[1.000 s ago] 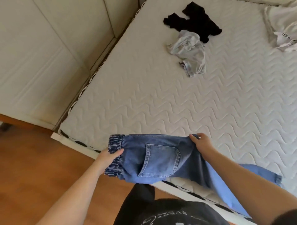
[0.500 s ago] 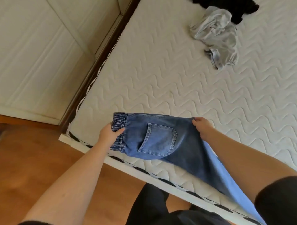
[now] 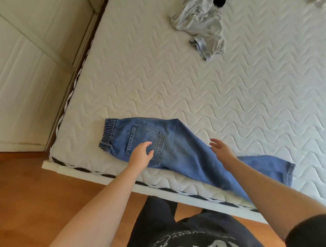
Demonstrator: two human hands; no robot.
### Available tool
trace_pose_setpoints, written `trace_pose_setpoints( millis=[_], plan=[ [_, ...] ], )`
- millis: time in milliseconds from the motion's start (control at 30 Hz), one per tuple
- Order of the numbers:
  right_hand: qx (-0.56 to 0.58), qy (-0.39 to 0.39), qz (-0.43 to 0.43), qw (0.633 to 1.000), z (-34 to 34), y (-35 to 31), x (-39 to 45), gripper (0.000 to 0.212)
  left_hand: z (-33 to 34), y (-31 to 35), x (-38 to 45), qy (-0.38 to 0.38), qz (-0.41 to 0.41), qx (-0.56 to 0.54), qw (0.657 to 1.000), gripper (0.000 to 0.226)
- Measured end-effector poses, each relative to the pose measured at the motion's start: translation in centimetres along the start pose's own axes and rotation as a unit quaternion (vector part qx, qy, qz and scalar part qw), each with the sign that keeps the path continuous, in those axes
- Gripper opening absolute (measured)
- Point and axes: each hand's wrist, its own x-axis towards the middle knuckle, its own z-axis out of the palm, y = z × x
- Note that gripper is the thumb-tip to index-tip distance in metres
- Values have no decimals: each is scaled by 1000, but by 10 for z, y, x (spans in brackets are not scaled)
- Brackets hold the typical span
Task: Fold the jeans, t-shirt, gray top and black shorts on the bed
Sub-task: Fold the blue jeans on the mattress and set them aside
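Two garments share the bed (image 3: 229, 98) with your jeans (image 3: 178, 151). Your jeans lie flat near the bed's front edge, elastic waistband toward its left corner, back pocket up, legs trailing right along that edge. Your left hand (image 3: 141, 156) hovers over the pocket, fingers loose and spread, gripping nothing. Your right hand (image 3: 220, 149) is open above the seat, also released. Farther up the bed, the gray top (image 3: 202, 26) sits crumpled; beyond it, a sliver of black shorts (image 3: 218, 2).

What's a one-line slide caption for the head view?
Both open hands, left hand and right hand, hover over jeans laid on the mattress; crumpled gray top waits beyond.
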Motion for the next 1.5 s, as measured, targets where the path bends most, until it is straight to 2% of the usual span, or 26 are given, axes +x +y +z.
trace_pose_setpoints(
  millis=[233, 467, 567, 800, 900, 967, 1033, 1167, 1233, 1300, 1400, 1500],
  plan=[
    [-27, 47, 5, 999, -79, 102, -33, 41, 108, 101, -11, -86, 102, 114, 985, 42],
    [84, 127, 85, 985, -169, 221, -44, 48, 234, 184, -18, -180, 183, 206, 944, 52],
    [112, 139, 120, 977, -205, 271, -42, 53, 286, 204, -22, -201, 208, 258, 922, 59],
    [100, 137, 132, 977, -245, 340, -19, 64, 375, 220, -29, -229, 287, 457, 810, 86],
    [82, 118, 111, 983, -251, 347, 2, 61, 400, 218, -31, -245, 311, 527, 752, 102],
    [84, 111, 109, 984, -252, 349, 17, 56, 414, 216, -32, -252, 317, 549, 732, 108],
    [71, 117, 124, 983, -254, 351, 30, 57, 424, 218, -35, -236, 318, 552, 734, 102],
    [87, 118, 163, 976, -257, 353, 44, 63, 427, 231, -35, -207, 311, 525, 765, 70],
    [115, 103, 161, 975, -258, 352, 46, 46, 420, 238, -31, -220, 294, 500, 784, 58],
    [146, 79, 150, 975, -258, 349, 44, 29, 407, 243, -30, -225, 274, 456, 816, 54],
    [196, 68, 120, 971, -259, 345, 31, 14, 382, 245, -33, -216, 263, 357, 870, 47],
    [274, 61, 99, 955, -254, 326, 8, 18, 350, 247, -42, -218, 256, 253, 907, 44]
  ],
)
